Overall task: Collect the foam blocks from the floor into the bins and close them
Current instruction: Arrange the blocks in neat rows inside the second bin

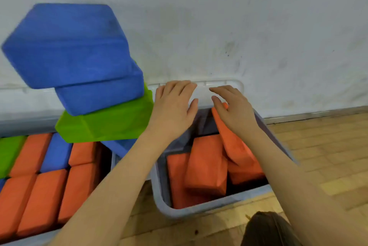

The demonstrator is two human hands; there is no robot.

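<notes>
A grey bin (209, 209) on the floor holds several orange foam blocks (207, 164), some lying tilted. Behind it a white lid (201, 91) leans against the wall. My left hand (173, 104) reaches over the bin's far edge with relaxed fingers at the lid. My right hand (235, 108) hovers beside it, fingers loosely spread, above a tilted orange block (231, 138). Neither hand holds anything. To the left a second bin (114, 159) is packed with orange, blue and green blocks, and blue blocks (69, 46) and a green block (107, 122) are piled on top.
A white wall (258, 26) stands right behind the bins. Wooden floor (318, 156) stretches to the right and in front. A dark patch of hair or clothing (268, 229) shows at the bottom edge.
</notes>
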